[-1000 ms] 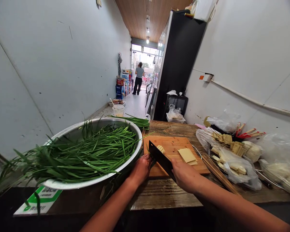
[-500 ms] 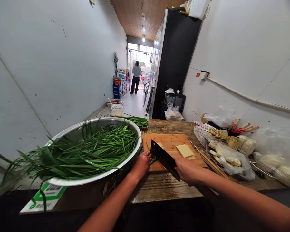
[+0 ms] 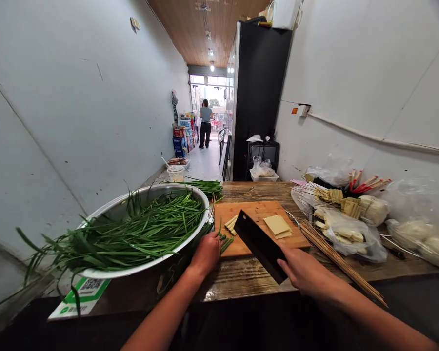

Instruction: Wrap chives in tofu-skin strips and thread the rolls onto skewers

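Observation:
My right hand [image 3: 307,273] grips a dark cleaver [image 3: 259,243], its blade lifted over the near edge of a wooden cutting board [image 3: 252,214]. Flat tofu sheets [image 3: 277,225] lie on the board's right part, and cut tofu strips [image 3: 231,223] lie at its left. My left hand [image 3: 205,253] rests at the board's near left corner, touching a few green chive stalks [image 3: 225,241], beside the rim of a big metal basin [image 3: 106,214] full of chives [image 3: 139,231].
Bamboo skewers [image 3: 340,263] lie right of the board. Plastic bags of tofu pieces [image 3: 346,229] and red-tipped chopsticks [image 3: 366,184] sit at the right. A chive bundle [image 3: 205,185] lies behind the basin. A black fridge [image 3: 256,92] stands ahead. A person [image 3: 205,123] stands far down the corridor.
My right hand has drawn the cleaver back toward me and to the right, uncovering the cut strips. My left hand has slid slightly nearer. The view has shifted.

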`<state>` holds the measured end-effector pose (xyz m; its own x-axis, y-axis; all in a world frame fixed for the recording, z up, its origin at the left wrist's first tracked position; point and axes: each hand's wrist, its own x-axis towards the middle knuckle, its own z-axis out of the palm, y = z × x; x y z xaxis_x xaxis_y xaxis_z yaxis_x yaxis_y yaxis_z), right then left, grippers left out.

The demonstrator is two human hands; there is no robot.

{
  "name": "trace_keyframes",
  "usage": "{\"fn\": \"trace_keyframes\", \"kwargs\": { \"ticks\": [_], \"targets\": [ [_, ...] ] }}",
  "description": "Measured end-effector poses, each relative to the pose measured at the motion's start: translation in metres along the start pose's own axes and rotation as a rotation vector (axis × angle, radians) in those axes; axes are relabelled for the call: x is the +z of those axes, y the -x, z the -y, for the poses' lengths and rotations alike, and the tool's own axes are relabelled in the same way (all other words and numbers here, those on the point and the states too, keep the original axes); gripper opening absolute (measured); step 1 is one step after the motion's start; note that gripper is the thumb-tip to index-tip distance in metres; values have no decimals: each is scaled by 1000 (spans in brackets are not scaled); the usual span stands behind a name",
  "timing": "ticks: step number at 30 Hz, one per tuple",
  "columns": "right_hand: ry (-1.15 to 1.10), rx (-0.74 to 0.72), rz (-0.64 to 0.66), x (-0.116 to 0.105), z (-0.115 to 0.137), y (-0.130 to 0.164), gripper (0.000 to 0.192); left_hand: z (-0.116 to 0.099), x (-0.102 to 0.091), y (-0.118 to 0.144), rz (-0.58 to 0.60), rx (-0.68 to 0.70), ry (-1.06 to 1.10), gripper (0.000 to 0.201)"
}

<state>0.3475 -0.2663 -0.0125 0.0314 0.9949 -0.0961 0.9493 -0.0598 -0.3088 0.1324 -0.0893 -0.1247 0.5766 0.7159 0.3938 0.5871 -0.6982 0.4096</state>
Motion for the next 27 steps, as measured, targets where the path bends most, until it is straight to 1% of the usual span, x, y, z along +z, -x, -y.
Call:
{"fn": "trace_keyframes", "kwargs": {
  "ticks": [3, 4, 5, 6, 7, 9, 10, 11, 12, 14, 15, 16, 17, 18, 20, 22, 24, 25, 27],
  "targets": [
    [-209, 99, -57, 6, -15, 19, 37, -4, -7, 13, -115, -65, -154, 27],
    [-290, 130, -66, 10, -20, 24, 39, -7, -9, 16, -147, -74, -180, 28],
    [-367, 158, -72, 15, -25, 28, 41, -11, -12, 18, -156, -53, -189, 29],
    [-436, 183, -82, 20, -29, 31, 44, -15, -13, 17, -134, 6, -187, 30],
    [-498, 199, -97, 25, -33, 33, 45, -19, -15, 15, -81, 90, -174, 30],
    [-593, 210, -127, 34, -37, 37, 48, -21, -16, 7, 71, 248, -135, 29],
    [-629, 207, -133, 38, -39, 39, 49, -20, -16, 2, 135, 277, -127, 28],
    [-660, 201, -136, 41, -40, 41, 49, -17, -15, -2, 172, 255, -133, 28],
    [-685, 199, -134, 43, -41, 43, 49, -14, -14, -5, 176, 185, -158, 29],
    [-722, 198, -129, 47, -44, 47, 49, -9, -12, -6, 112, -32, -265, 33],
    [-734, 201, -129, 49, -46, 50, 49, -9, -12, -5, 67, -134, -340, 34],
    [-741, 211, -135, 51, -48, 52, 50, -12, -12, -2, 25, -204, -416, 34],
    [-744, 227, -143, 54, -50, 54, 51, -16, -12, -1, 4, -228, -482, 33],
    [-745, 246, -149, 56, -53, 56, 52, -23, -13, -1, -6, -218, -533, 31],
    [-743, 277, -155, 60, -58, 58, 53, -38, -15, -9, -4, -146, -568, 28],
    [-714, 293, -155, 60, -62, 59, 51, -51, -14, -29, 36, -63, -503, 29],
    [-612, 296, -157, 56, -65, 57, 48, -57, -5, -55, 139, -6, -387, 27],
    [-531, 294, -167, 53, -66, 55, 46, -57, 1, -68, 177, 1, -355, 26],
    [-354, 274, -198, 42, -69, 47, 42, -53, 17, -87, 206, -6, -340, 30]
  ]
}}
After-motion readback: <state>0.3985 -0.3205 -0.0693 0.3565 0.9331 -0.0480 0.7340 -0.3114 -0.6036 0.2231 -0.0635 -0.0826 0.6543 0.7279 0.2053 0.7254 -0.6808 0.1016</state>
